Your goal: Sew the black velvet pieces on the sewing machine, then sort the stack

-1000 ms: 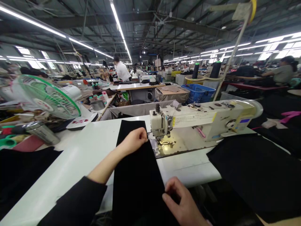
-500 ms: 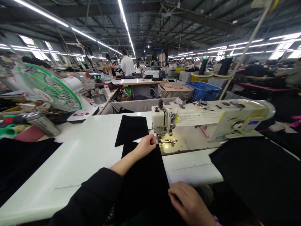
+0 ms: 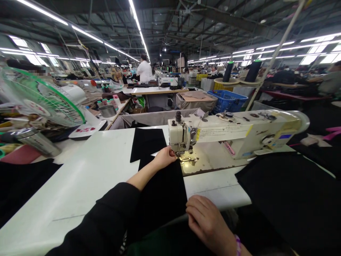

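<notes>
Black fabric (image 3: pixel 162 188) lies over the white sewing table, its right edge running up to the needle area of the sewing machine (image 3: pixel 213 131). Close beside the presser foot, my left hand (image 3: pixel 166 157) pinches the fabric, fingertips curled together. Nearer the front edge of the table, my right hand (image 3: pixel 206 217) has its fingers closed on the fabric's right edge. Its fingertips are partly hidden. The fabric's far end lies flat to the left of the machine head. Light from the machine falls on the metal plate by the needle.
More black fabric (image 3: pixel 287 199) drapes over the right side, and another dark piece (image 3: pixel 23 185) lies at left. A green-rimmed fan (image 3: pixel 45 99) and a steel flask (image 3: pixel 37 141) stand at left. Behind are a blue basket (image 3: pixel 227 101), thread cones (image 3: pixel 253 71) and a person in white (image 3: pixel 144 72).
The fabric has advanced a little away from me beside the needle, uncovering some table edge near my lap. Both hands keep their hold. The whole view has shifted slightly.
</notes>
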Demonstrator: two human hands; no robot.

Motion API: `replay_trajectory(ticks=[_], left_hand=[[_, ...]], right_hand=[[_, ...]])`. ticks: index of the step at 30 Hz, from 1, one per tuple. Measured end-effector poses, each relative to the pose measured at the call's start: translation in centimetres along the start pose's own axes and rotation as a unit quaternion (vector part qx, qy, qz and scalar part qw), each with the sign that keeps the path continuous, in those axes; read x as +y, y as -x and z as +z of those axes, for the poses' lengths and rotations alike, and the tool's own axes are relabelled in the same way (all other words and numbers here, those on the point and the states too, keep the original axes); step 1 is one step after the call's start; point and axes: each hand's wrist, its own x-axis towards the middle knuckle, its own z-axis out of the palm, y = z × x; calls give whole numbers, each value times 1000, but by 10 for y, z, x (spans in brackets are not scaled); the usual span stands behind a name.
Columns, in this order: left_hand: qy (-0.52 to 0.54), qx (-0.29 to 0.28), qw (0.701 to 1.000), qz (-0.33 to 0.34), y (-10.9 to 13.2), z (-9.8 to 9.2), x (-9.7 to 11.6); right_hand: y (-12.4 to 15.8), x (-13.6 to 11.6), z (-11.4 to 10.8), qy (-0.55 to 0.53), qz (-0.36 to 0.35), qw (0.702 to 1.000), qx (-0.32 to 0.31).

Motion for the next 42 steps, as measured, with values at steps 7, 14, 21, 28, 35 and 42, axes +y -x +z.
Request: replay_trajectory(ticks=[7,14,21,28,35,42], left_hand=[[-196,92,970,112,92,7,42],[-172,-92,930,313,187,23,39],[-171,-81,922,338,136,11,21],[-173,-48,915,362,104,5,10],[-181,-38,914,361,72,-5,-1],[-203,-49,920,330,46,-15,-6]], right_hand=[[2,0,-5,7,-8,1000,-27],[-8,4,-6,4,-1,1000,-20],[-33,26,4,20,37,998,-50],[-54,41,8,103,61,991,-60],[-39,39,-32,142,102,984,11],[19,60,-107,272,222,936,23]])
